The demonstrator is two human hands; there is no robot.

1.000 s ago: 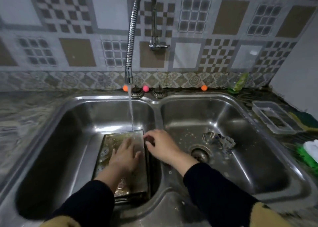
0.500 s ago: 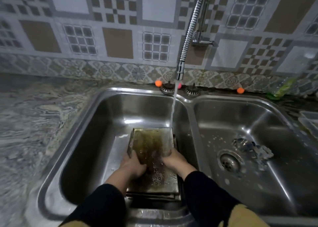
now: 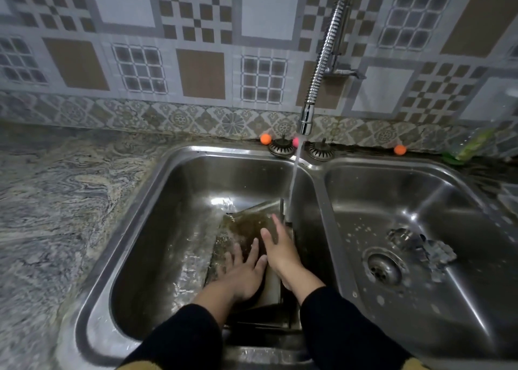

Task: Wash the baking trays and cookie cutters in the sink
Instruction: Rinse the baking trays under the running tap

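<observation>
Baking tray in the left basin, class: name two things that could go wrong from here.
1. Both hands, left hand and right hand, lie flat on the greasy baking tray; wet, it may slip.
2. The tap stream lands at the tray's far edge, so water could splash onto the counter.

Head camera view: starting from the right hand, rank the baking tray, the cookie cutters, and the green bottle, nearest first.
From the right hand:
1. Baking tray, under the hand in the left basin.
2. Cookie cutters, right basin, beside the drain.
3. Green bottle, counter behind the right basin, far right.
</observation>
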